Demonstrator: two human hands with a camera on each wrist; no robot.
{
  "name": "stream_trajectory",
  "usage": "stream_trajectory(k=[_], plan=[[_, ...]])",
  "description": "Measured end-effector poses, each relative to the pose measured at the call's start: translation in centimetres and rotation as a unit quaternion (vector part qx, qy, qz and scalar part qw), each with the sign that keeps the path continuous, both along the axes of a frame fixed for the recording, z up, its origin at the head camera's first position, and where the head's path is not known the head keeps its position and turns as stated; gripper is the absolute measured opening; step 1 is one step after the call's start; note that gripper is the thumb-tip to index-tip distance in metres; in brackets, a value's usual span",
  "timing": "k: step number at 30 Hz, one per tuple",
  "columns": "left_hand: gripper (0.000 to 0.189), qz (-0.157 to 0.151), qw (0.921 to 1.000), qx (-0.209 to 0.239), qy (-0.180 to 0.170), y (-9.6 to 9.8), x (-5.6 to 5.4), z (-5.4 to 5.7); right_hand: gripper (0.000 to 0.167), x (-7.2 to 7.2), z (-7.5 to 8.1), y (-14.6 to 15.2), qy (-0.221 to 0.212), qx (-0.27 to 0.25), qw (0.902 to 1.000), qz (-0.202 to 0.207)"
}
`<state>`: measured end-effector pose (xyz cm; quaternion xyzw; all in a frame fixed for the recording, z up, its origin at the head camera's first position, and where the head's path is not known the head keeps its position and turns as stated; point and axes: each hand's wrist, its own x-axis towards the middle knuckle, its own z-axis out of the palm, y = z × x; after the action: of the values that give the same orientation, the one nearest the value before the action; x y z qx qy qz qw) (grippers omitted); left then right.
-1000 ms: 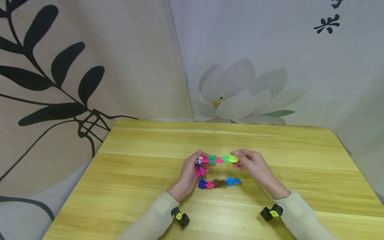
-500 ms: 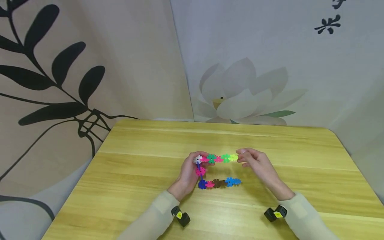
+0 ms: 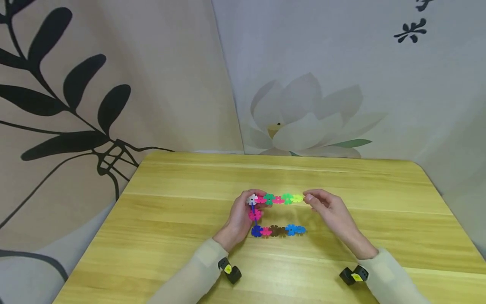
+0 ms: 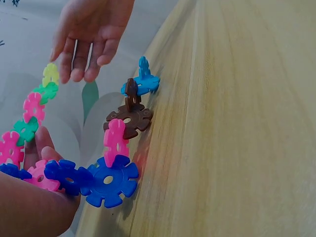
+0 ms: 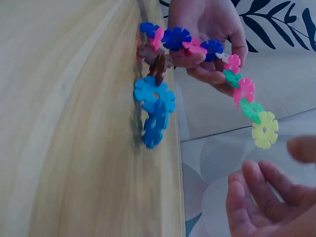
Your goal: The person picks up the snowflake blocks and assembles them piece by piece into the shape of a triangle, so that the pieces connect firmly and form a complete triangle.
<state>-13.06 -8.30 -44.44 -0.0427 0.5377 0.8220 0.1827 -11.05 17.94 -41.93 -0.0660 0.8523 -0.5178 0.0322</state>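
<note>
A C-shaped chain of colourful plastic snowflake discs is held up in my left hand, whose fingers reach behind its white and pink discs. Its upper arm runs through pink and green to a yellow disc at the end. The lower arm goes from a dark blue disc through pink and brown discs to light blue discs. My right hand is beside the yellow end, its fingers loosely bent and holding nothing; in the right wrist view a gap shows between them and that disc.
A wood-grain table lies beneath both hands, its far edge against a wall with a printed lotus. Black wrist cameras sit on both sleeves.
My right hand has let go of the yellow disc and drawn slightly to the right. The left hand keeps its hold, with the chain's upper arm raised a little.
</note>
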Motion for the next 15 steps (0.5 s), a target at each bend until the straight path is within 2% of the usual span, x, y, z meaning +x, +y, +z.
stream_trajectory(k=[3,8,15], plan=[[0.035,-0.003,1.0000,0.001,0.000,0.0,0.0,0.0,0.045,0.0,-0.1,0.2,0.010,0.009,0.9996,0.026],[0.036,-0.014,0.9999,0.002,0.001,0.0,-0.1,-0.1,0.043,-0.5,-0.1,0.1,0.006,-0.011,0.9966,0.081],[0.040,-0.030,0.9995,0.005,0.009,0.2,-0.3,-0.2,0.040,-1.3,0.0,-0.6,-0.047,-0.039,0.9937,0.094]])
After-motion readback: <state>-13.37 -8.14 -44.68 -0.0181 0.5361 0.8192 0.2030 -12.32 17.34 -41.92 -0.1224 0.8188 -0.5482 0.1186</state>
